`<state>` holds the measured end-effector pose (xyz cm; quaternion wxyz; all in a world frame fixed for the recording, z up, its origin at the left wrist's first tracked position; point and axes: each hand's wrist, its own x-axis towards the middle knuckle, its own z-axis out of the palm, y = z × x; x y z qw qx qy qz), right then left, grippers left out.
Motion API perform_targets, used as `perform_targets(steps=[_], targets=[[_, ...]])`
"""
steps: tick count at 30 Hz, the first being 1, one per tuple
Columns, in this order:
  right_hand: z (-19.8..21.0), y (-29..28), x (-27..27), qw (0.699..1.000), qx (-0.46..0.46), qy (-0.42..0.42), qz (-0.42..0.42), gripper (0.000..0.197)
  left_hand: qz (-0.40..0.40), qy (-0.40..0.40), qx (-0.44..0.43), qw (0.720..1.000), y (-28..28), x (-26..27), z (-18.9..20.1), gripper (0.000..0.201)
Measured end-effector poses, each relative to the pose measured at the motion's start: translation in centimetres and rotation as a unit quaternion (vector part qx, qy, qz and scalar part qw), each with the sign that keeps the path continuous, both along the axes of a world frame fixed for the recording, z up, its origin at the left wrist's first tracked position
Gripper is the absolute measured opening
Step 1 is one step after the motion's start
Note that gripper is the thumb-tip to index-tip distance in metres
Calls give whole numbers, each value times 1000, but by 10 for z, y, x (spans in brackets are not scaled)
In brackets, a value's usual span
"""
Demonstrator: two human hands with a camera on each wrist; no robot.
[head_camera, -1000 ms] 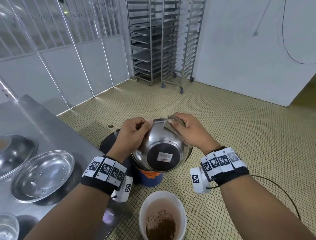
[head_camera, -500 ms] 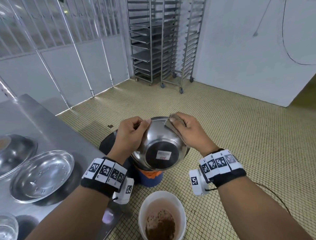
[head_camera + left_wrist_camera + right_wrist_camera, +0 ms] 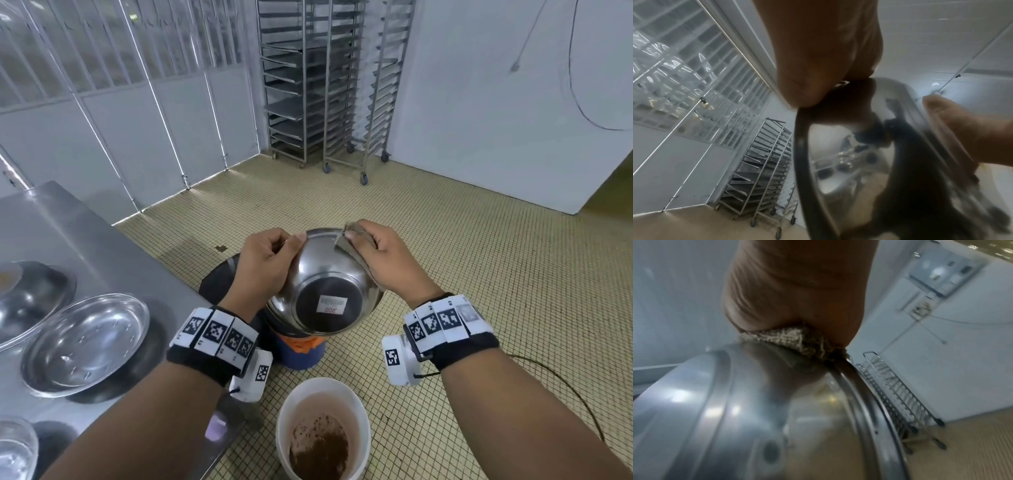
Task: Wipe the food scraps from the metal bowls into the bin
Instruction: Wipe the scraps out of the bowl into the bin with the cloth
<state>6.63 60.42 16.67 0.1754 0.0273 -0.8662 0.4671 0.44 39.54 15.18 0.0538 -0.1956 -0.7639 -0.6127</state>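
Hands meet at a tilted metal bowl (image 3: 325, 291), its labelled underside facing the person, held in the air over a dark bin (image 3: 219, 284) with a blue and orange base. Her left hand (image 3: 263, 263) grips the rim at ten o'clock, fingers curled over the edge. Her right hand (image 3: 380, 260) pinches a brown cloth (image 3: 346, 241) against the rim at two o'clock. At six o'clock stands a white bucket (image 3: 284, 411) of brown scraps; at nine o'clock, two more metal bowls (image 3: 85, 346) rest on a steel table (image 3: 68, 233).
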Motion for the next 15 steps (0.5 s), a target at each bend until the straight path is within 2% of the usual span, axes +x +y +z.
perform_targets(steps=[3,6,8,12,15], targets=[[-21,5,11,994,-104,-22,-39,29,48,-17,37,998,-7,-7,5,42],[-34,6,13,990,-127,-31,-52,31,49,-35,36,998,-9,-6,5,42],[-24,5,9,992,-114,-22,-42,28,22,-37,20,999,-6,-2,3,43],[4,-3,2,999,32,-9,4,24,-15,12,-46,999,1,3,2,40],[2,-4,6,1000,0,8,2,26,-2,6,-7,1000,-2,1,1,39]])
